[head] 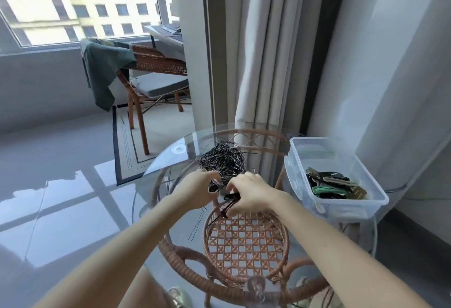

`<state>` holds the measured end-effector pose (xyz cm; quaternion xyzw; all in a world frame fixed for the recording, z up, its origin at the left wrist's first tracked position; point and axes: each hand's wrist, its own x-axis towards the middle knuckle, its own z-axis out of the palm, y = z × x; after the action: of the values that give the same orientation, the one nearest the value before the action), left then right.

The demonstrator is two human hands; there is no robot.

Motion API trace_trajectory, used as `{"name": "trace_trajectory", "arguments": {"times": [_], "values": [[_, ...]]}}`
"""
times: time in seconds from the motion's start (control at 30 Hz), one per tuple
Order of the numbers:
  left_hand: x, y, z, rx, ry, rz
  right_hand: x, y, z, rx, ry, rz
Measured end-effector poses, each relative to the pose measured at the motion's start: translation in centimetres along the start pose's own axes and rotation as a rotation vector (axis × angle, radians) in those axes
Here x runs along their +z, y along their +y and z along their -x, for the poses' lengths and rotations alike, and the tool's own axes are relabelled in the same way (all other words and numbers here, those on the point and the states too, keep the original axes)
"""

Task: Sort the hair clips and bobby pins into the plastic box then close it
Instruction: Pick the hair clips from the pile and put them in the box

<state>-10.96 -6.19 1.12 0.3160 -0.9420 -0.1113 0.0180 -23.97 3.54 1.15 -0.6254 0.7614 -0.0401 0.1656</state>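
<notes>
A heap of black bobby pins (223,160) lies on the round glass table (170,161), just beyond both hands. My left hand (195,189) is closed around a dark hair clip (214,187). My right hand (249,194) pinches dark clips and pins (230,198) close beside the left. A loose bobby pin (196,226) lies on the glass nearer me. The clear plastic box (300,161) stands open at the table's right edge, with several green, black and beige hair clips (334,184) inside. Its lid is not in view.
A wicker shelf (246,237) shows through the glass below the hands. Curtains (263,51) hang behind the table and a wall sits behind the box. A rattan chair (151,68) with a green cloth stands far left by the window.
</notes>
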Motion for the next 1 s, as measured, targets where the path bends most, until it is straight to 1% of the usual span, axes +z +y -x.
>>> {"name": "trace_trajectory", "arguments": {"times": [0.1, 0.2, 0.3, 0.37, 0.43, 0.5, 0.57, 0.63, 0.7, 0.73, 0.77, 0.83, 0.9, 0.97, 1.0], "values": [[0.8, 0.5, -0.4, -0.017, 0.102, -0.012, -0.3, 0.0, 0.6, 0.007, -0.014, -0.108], [1.3, 0.7, -0.4, -0.034, 0.171, 0.042, 0.1, 0.3, 1.0, -0.056, 0.027, -0.134], [1.2, 0.5, -0.3, -0.05, 0.182, 0.117, 0.9, 0.7, 1.1, -0.129, 0.105, -0.141], [1.1, 0.1, -0.1, -0.047, 0.18, 0.154, 1.4, 0.9, 1.3, -0.16, 0.174, -0.197], [0.9, -0.2, 0.2, -0.032, 0.182, 0.164, 1.5, 0.9, 1.6, -0.158, 0.255, -0.344], [0.5, -0.4, 0.8, 0.004, 0.181, 0.151, 1.2, 0.8, 1.9, -0.139, 0.316, -0.58], [-0.1, -0.6, 1.4, 0.013, 0.179, 0.186, 0.5, 0.4, 2.5, -0.125, 0.335, -0.845], [-1.4, -0.7, 1.7, -0.058, 0.156, 0.342, -0.7, 0.2, 3.1, -0.073, 0.357, -1.124], [-3.3, -0.6, 1.8, -0.164, 0.101, 0.63, -2.0, 0.5, 3.9, -0.004, 0.371, -1.319], [-4.4, -0.3, 1.9, -0.2, 0.077, 0.783, -2.8, 0.7, 4.4, 0.013, 0.377, -1.366], [-5.6, 0.2, 2.1, -0.219, 0.053, 0.906, -3.6, 1.0, 5.0, 0.012, 0.39, -1.388], [-8.0, 1.7, 2.3, -0.211, 0.003, 1.06, -5.5, 2.0, 6.8, -0.016, 0.46, -1.392], [-9.8, 3.5, 2.3, -0.168, -0.042, 1.193, -7.4, 3.3, 8.6, -0.016, 0.564, -1.323], [-10.6, 6.3, 1.4, -0.096, -0.096, 1.27, -9.0, 5.7, 10.4, 0.023, 0.685, -1.202], [-10.7, 7.9, 0.8, -0.052, -0.115, 1.253, -9.5, 7.1, 11.2, 0.062, 0.732, -1.136]]}}
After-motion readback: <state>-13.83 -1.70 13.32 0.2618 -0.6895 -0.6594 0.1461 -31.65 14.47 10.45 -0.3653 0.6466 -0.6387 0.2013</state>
